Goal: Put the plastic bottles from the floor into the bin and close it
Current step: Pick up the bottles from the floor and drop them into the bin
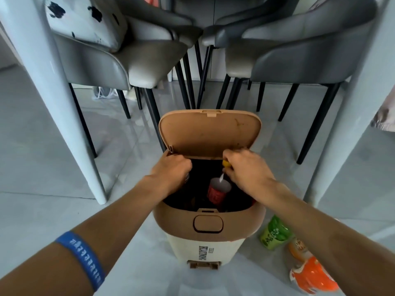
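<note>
On the far left, a blue wristband [82,260] circles the left forearm, which reaches forward over the pale tiled floor [53,178] toward the bin [208,229]. The left hand [171,171] is over the left edge of the bin's opening, its grip curled into a fist; something seems to sit beneath it, but whether it grasps a bottle or only rests on the rim I cannot tell. Behind it the tan lid [210,133] stands raised and tilted back on its hinge. In the dark interior a bottle with a red label [218,190] stands roughly upright, already inside. To its right, the right hand [245,169] has its grip closed on a bottle with a yellow cap [226,163], which it holds at the right side of the opening, just under the lid's lower edge. Further right, on the floor just beside the bin, lie a green-labelled bottle [275,232], a small orange-labelled one [298,248] and a bright orange bottle [314,277], close together. By my reading the step in hand is dropping bottles into the bin, with the task partly done, since three remain outside. The next move likely calls for letting go of the yellow-capped bottle so it falls clear of the rim, then reaching down to the right for those on the floor; the lid can only be shut once nothing sticks up above the opening.
</note>
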Motion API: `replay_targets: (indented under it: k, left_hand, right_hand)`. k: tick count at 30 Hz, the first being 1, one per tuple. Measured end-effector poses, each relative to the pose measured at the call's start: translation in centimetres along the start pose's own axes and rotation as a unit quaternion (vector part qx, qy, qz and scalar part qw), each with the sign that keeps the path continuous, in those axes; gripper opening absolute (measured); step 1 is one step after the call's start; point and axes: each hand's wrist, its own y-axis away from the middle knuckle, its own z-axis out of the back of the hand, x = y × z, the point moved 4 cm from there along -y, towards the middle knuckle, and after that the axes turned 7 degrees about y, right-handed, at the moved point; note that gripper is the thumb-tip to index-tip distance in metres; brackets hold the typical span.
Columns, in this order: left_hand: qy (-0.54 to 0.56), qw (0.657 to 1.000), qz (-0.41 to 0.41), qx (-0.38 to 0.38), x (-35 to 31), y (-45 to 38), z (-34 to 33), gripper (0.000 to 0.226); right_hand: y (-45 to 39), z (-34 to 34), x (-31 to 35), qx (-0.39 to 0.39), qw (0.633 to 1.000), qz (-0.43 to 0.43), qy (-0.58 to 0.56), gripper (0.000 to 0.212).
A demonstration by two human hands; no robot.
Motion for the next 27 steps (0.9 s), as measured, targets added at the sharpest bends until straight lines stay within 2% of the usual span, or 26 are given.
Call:
replay_targets:
  k: [3,6,7,9,13,17,19,22,24,27]
  left_hand:
    - [-0.01,1.0,-0.009,0.005,-0.3,0.4,0.0,0.013]
    - [0.042,0.999,-0.006,-0.003,-0.3,0.5,-0.3,0.024]
    - [0.058,0.998,-0.013,-0.006,-1.4,0.4,0.4,0.021]
    - [0.094,0.996,-0.007,-0.005,-2.2,0.7,1.0,0.006]
    - [0.169,0.984,-0.033,-0.038,-5.4,0.5,2.7,0.028]
    - [0.198,0.97,-0.095,-0.103,-10.7,0.8,4.6,0.025]
    - [0.222,0.955,-0.139,-0.136,-14.0,1.3,5.4,0.026]
    - [0.218,0.945,-0.208,-0.124,-19.2,1.2,4.4,0.024]
    - [0.156,0.959,-0.23,-0.06,-22.5,0.1,1.6,0.026]
    - [0.041,0.975,-0.202,0.081,-25.0,-1.6,-4.1,0.061]
  right_hand:
    - [-0.1,0.2,-0.3,0.007,0.987,0.023,0.16,0.013]
    - [-0.2,0.4,-0.2,0.032,0.981,0.037,0.185,0.016]
    - [0.3,0.6,-0.9,0.036,0.982,0.032,0.181,0.018]
    - [0.7,0.2,-1.1,0.025,0.988,0.043,0.146,0.023]
    - [3.9,0.6,-4.0,-0.029,0.999,0.014,-0.043,0.033]
    - [9.2,1.6,-7.8,-0.118,0.98,-0.049,-0.151,0.02]
    - [12.4,1.5,-9.7,-0.14,0.973,-0.096,-0.154,0.017]
    - [16.8,0.1,-11.3,-0.089,0.987,-0.133,-0.015,0.018]
    - [18.9,-1.6,-11.6,0.015,0.986,-0.136,0.09,0.023]
    - [20.8,-3.9,-12.0,0.151,0.964,-0.156,0.151,0.038]
